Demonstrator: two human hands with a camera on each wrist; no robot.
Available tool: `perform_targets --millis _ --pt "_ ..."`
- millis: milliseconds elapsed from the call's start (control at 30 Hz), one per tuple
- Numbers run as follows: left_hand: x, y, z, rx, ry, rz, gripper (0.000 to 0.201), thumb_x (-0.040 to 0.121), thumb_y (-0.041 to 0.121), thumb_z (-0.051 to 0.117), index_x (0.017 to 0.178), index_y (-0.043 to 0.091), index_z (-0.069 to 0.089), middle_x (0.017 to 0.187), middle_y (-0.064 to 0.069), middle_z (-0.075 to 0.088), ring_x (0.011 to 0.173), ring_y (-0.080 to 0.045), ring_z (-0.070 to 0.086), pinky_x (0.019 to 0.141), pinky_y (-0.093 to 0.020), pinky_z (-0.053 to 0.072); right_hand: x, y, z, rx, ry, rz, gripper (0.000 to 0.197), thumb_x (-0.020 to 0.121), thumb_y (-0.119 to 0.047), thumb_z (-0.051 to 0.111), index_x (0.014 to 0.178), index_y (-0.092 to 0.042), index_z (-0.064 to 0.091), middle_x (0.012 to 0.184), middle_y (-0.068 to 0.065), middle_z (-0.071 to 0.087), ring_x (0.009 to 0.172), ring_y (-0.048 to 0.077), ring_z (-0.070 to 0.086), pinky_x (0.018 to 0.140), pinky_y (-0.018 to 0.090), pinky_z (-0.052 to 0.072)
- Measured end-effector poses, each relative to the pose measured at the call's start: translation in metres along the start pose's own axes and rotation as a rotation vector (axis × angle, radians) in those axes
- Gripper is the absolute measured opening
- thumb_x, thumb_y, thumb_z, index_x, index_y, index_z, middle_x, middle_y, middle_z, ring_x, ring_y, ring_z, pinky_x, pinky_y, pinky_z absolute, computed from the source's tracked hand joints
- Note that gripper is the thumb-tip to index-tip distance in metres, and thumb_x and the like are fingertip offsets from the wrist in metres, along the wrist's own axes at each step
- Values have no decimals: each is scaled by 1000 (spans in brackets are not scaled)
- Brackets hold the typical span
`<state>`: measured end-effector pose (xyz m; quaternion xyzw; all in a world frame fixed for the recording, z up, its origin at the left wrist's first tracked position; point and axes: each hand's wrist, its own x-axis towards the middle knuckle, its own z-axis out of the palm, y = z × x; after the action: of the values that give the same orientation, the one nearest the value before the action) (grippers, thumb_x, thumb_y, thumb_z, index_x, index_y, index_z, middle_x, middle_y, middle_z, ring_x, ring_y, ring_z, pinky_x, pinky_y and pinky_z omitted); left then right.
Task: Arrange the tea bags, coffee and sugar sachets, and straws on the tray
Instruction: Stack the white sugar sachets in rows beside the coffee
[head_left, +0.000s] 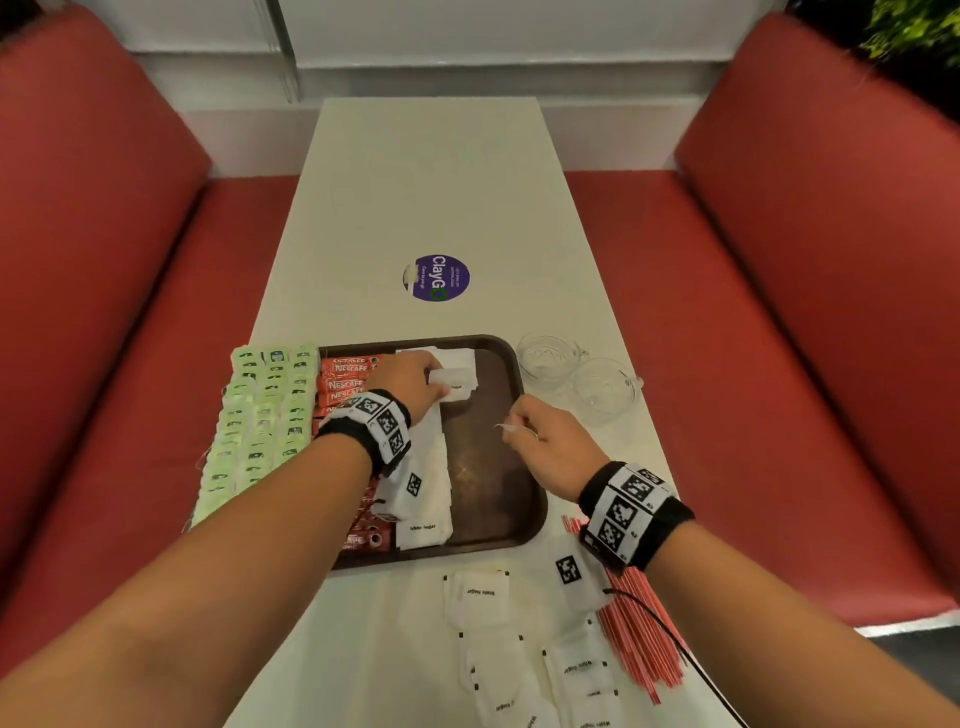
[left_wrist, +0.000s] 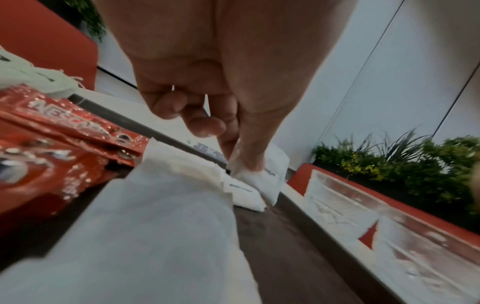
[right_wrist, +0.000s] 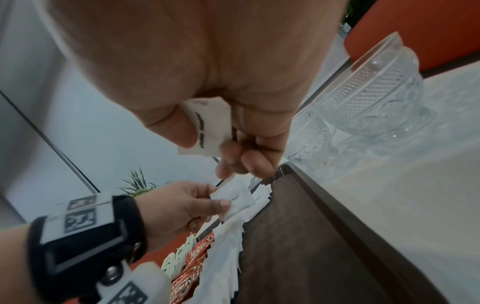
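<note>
A brown tray (head_left: 491, 467) lies on the white table. Along its left side are rows of green tea bags (head_left: 260, 415), red coffee sachets (head_left: 345, 384) and white sugar sachets (head_left: 423, 499). My left hand (head_left: 437, 385) pinches one sugar sachet (left_wrist: 253, 179) at the far end of the white row, low over the tray. My right hand (head_left: 511, 423) hovers above the tray's right half and holds another sugar sachet (right_wrist: 207, 129) between thumb and fingers. Several loose sugar sachets (head_left: 480, 597) lie on the table in front of the tray. Red straws (head_left: 641, 644) lie under my right wrist.
Two clear glass bowls (head_left: 550, 356) (head_left: 605, 389) stand just right of the tray's far corner. A round purple sticker (head_left: 436, 278) marks the table beyond the tray. Red bench seats (head_left: 130, 312) flank the table on both sides.
</note>
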<state>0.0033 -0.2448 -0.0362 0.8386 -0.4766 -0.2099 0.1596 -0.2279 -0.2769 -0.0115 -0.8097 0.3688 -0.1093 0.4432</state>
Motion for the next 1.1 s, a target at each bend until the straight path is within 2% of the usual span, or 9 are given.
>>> perform_targets --millis 167,267,400,500,567,667,800,933,1100 --pt "30 8 5 40 -53 -86 30 82 36 77 107 28 61 117 -3 65 108 -25 59 87 -33 48 9 3 -5 -12 1 9 18 98 -26 56 86 -13 54 91 8 58 83 25 55 75 36 45" --pt "37 11 9 85 -91 -111 34 82 36 78 108 26 59 122 -2 61 111 -24 57 88 -33 47 12 6 -7 13 -6 27 21 98 -30 57 84 -15 54 84 4 57 74 19 51 71 34 43" --pt "38 13 10 182 -79 -104 44 81 37 77 118 23 57 122 -4 61 112 -27 58 95 -41 50 15 9 -8 28 -22 49 22 98 -32 58 84 -15 55 79 2 55 66 14 46 67 30 42" --pt "40 16 9 241 -53 -62 47 80 37 78 119 24 56 121 -6 57 114 -29 55 95 -43 49 17 10 -8 35 -30 56 20 98 -33 59 82 -21 53 79 2 56 70 15 49 68 30 43" --pt "42 22 8 262 -71 3 37 82 36 77 113 25 60 119 -5 55 113 -28 55 96 -41 48 18 9 -8 51 -32 69 20 97 -32 60 82 -20 54 79 1 56 71 16 50 69 31 44" --pt "46 34 8 315 -166 84 24 87 32 72 109 22 70 118 -4 63 110 -26 60 94 -35 48 19 7 -8 54 -33 75 18 96 -29 60 83 -18 54 78 0 55 70 14 49 68 29 43" --pt "53 39 11 413 -285 65 29 89 30 71 116 18 71 121 -5 67 111 -27 62 99 -37 50 21 8 -8 47 -36 58 5 93 -17 59 89 -18 56 79 -2 55 70 13 51 64 25 41" --pt "57 42 13 447 -258 93 29 90 33 68 115 18 70 118 -5 67 108 -28 63 96 -39 51 22 12 -9 19 -31 35 5 94 -16 61 95 -20 57 82 -3 57 71 12 54 63 22 43" --pt "63 48 22 423 -250 172 28 100 25 56 126 24 66 129 -9 47 110 -31 58 88 -33 47 20 16 -8 2 -41 18 4 94 -16 62 96 -18 58 83 -2 59 72 12 56 63 20 45"
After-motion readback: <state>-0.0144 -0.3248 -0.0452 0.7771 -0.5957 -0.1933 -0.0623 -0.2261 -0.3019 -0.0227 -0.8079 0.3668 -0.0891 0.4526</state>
